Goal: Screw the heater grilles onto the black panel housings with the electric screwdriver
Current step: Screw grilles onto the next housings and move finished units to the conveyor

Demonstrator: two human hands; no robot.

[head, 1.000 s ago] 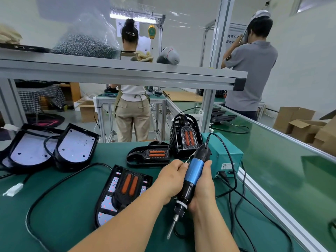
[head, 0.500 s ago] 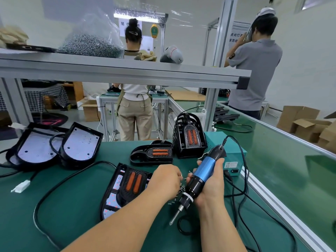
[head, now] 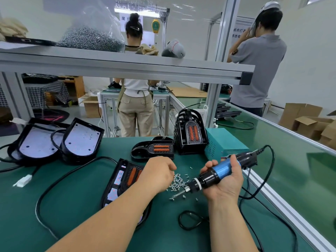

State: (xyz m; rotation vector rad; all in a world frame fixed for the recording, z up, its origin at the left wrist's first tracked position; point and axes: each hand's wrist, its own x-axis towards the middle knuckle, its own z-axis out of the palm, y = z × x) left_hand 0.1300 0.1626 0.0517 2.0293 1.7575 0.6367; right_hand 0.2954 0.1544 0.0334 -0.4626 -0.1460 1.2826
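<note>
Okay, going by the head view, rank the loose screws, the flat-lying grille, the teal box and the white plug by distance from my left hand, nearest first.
1. loose screws, at the left hand fingertips.
2. flat-lying grille, just behind.
3. teal box, back right.
4. white plug, far left.

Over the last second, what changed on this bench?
The left hand let go of the screwdriver and went to the screws. The right hand kept its grip and tipped the tool nearly level, bit toward the screws. Housings and grilles stayed put.
</note>
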